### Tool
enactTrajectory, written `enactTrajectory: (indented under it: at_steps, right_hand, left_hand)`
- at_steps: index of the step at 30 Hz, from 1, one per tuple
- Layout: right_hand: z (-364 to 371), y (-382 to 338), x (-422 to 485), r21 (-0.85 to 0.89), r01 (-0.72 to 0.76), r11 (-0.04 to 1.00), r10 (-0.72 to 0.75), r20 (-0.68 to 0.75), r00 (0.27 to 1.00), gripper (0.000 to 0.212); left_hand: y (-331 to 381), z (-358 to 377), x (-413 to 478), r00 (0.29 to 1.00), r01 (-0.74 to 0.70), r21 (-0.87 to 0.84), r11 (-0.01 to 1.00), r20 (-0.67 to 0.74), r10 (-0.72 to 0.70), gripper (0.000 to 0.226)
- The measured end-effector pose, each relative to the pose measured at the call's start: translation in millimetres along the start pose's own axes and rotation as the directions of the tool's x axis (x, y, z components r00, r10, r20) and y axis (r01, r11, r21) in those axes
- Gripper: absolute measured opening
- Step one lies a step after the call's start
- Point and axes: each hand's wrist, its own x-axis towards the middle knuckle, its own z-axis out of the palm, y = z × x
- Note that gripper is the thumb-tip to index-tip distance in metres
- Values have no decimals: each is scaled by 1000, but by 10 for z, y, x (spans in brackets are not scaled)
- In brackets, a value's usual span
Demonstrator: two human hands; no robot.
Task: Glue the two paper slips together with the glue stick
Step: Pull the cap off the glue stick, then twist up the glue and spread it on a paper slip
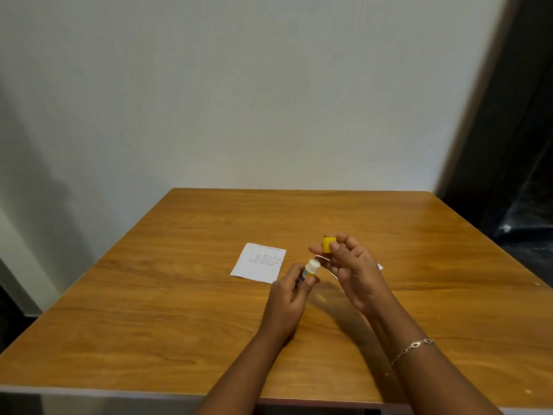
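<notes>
My left hand (288,298) grips the glue stick (309,269) by its barrel, white tip bare and tilted up to the right. Just above it, my right hand (351,268) pinches the yellow cap (328,245) between thumb and fingertips, clear of the stick. One white paper slip (258,262) with a printed table lies flat on the wooden table (179,310), left of my hands. A second paper slip (380,267) lies beneath my right hand, and only thin edges of it show.
The table's far edge meets a pale wall (239,100). A dark doorway or curtain (514,175) stands at the right. Bare wood spreads to the left and near side of the hands. A bracelet (413,348) circles my right wrist.
</notes>
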Motion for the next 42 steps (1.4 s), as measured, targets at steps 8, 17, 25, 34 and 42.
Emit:
enactTrajectory:
  at_steps: [8,17,25,34,42]
  right_hand:
    - [-187,151,-156,-740,0,672,-152,-138,979,19]
    - [-254,339,-234,-988,-17,154,-71,-28,997,29]
    - [-214,382,-314,-968,107,229,-222,55,973,55]
    - [306,594,-285,-761,19,649,-84,-47,995,32]
    - [340,623,-258,-733,-66,677,-136,-213,967,28]
  left_hand:
    - [-40,2,25,994,39,3,999,-107,-38,19]
    - [-39,-1,32,986,4,45,999,-168,4,25]
    - [-42,5,29,967,4,3,1000,-256,-3,25]
    - [-42,-14,27,925,41,-134,990,-370,-88,25]
    - [-63,-9,30,931,34,-126,992,-357,-77,25]
